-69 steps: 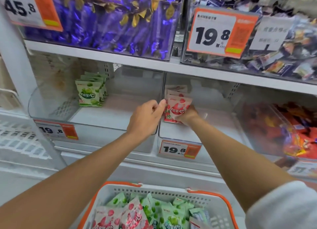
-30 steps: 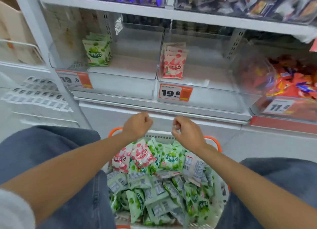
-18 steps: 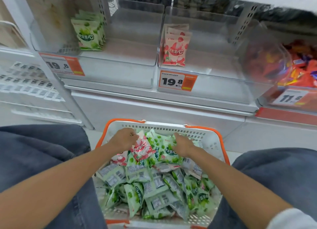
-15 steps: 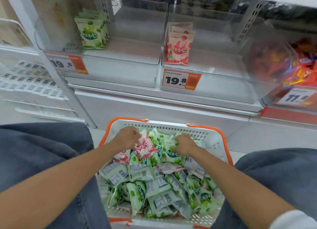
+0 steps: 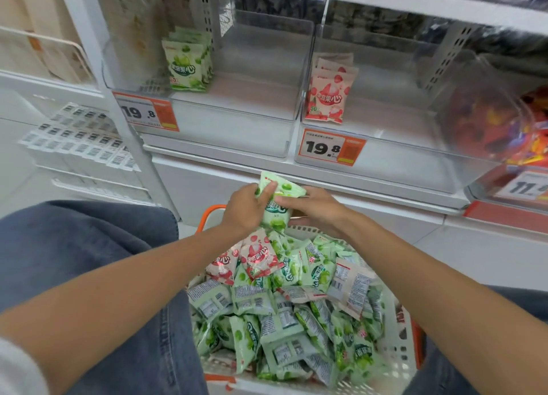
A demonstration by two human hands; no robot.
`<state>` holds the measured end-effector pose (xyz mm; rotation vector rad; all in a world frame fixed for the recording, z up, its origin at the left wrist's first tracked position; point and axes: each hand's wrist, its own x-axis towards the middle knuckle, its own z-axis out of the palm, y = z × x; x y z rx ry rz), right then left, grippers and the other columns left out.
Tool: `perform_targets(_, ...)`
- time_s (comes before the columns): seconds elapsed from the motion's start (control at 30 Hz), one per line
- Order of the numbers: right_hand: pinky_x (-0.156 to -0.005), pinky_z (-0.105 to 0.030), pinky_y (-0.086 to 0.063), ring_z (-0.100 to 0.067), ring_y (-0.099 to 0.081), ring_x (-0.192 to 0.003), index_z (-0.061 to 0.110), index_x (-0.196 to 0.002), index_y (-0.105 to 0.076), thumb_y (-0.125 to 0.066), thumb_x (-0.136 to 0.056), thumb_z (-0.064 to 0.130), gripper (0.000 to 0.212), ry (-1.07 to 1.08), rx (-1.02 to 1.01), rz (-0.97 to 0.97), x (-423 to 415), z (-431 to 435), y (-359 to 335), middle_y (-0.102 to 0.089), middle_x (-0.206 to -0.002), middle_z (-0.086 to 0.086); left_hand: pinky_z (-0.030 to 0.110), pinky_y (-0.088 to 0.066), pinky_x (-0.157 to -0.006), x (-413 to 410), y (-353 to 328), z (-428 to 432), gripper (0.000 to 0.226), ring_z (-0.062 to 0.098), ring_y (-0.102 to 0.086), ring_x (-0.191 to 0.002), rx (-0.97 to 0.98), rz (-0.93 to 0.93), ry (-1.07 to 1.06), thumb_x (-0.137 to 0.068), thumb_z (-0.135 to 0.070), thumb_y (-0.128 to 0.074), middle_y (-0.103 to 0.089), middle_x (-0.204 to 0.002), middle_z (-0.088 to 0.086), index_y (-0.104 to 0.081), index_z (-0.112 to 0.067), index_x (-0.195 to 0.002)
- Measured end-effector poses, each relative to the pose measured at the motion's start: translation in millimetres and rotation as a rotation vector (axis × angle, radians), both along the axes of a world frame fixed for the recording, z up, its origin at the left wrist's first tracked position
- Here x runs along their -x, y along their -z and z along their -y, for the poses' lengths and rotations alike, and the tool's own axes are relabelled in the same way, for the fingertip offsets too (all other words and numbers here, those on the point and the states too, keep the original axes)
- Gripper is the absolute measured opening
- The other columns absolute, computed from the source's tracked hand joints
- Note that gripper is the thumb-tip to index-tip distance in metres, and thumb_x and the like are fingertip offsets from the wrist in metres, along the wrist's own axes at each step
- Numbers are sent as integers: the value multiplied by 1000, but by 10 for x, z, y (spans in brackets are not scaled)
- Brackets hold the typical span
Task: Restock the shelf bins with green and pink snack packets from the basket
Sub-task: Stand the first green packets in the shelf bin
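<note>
left grip (image 5: pixel 243 209): closed round the green packet (image 5: pixel 274 209), thumb pressed on its upper part.
right grip (image 5: pixel 314 209): closed on the same packet from the other side, fingers laid across its front.
packet's place: lifted just above the far rim of the basket (image 5: pixel 397 362), below the shelf bins, not yet in either.
risk, wrong bin: likely if carried straight up, since the nearest target is the right bin (image 5: pixel 400 163), meant for pink.
risk, slip: glossy wrapper, pinched rather than cradled. Could well drop back into the heap when passed to a single grip.
risk, toppling: could knock the green stack (image 5: pixel 186 65) flat if pushed in hard against it.
left bin (image 5: pixel 237 136): clear plastic, holding that green stack upright at its back left.
right bin, contents: a short row of pink packets (image 5: pixel 327 98), upright against the left wall.
basket, contents: heaped mostly with green bags (image 5: pixel 284 329), many face down, plus a few pink bags (image 5: pixel 258 255) on top at the far side.
far-right bin (image 5: pixel 486 122): red and orange sweets, too blurred to name.
</note>
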<state>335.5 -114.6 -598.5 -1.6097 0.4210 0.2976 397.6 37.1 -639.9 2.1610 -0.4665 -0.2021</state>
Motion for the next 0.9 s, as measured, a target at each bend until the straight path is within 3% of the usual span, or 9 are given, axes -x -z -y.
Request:
perform_targets(0.1, -79, -32, -59, -21, -72, -87, 5, -101, -68, -78, -79, 9, 25, 27, -35, 12, -100, -51, -180, -74, -95, -11, 34, -25, -56, -135, -188, -29, 57, 15, -32, -49, 4, 59, -59, -97, -50, -49, -34, -50, -1, -35, -15, -54)
perform_targets(0.23, -74, -27, -59, -16, -71, -78, 10, -79, -61, -73, -83, 5, 13, 69, -125, 55, -230, -157, -381, -73, -84, -7, 34, -25, -54, -286, -447, -121, 56, 13, -37, -48, 65, 135, -137, -96, -50, -52, -38, -48, -5, -37, -19, -52)
perform_targets(0.4, -72, -28, -60, -18, -72, -74, 5, -81, -61, -73, -83, 2, 12, 83, -64, 128, -514, -329, -645, -72, -85, -11, 34, -23, -54, -532, -740, -249, 57, 16, -35, -48, 85, 219, -191, -95, -53, -52, -37, -48, -4, -35, -19, -52)
perform_targets(0.53, -65, -26, -60, -14, -70, -65, 3, -79, -63, -74, -80, 1, 12, 96, 2, 220, -847, -468, -923, -71, -79, -10, 37, -21, -51, -810, -1039, -350, 62, 18, -32, -50, 61, 276, -277, -96, -61, -39, -32, -50, -1, -30, -17, -54)
perform_targets(0.63, -59, -24, -59, -13, -68, -59, -2, -91, -63, -76, -79, 1, 17, 49, 52, 237, -1104, -555, -1113, -70, -80, -12, 35, -21, -50, -945, -1199, -453, 64, 18, -31, -48, 64, 301, -393, -100, -56, -31, -32, -48, -1, -29, -16, -50)
perform_targets(0.7, -63, -28, -60, -18, -70, -66, -2, -96, -62, -78, -77, 1, 24, 28, 98, 233, -1326, -598, -1224, -71, -89, -17, 33, -22, -49, -1055, -1251, -538, 64, 18, -34, -48, 84, 341, -498, -101, -53, -32, -35, -47, -2, -33, -15, -49)
perform_targets(0.9, -55, -24, -58, -16, -69, -68, 4, -96, -63, -71, -84, 1, 14, 88, -26, 229, -2115, -739, -1330, -71, -94, -12, 35, -33, -62, -1652, -1462, -901, 35, 26, -49, -68, -66, 522, -663, -99, -39, -33, -51, -67, -2, -48, -18, -75)
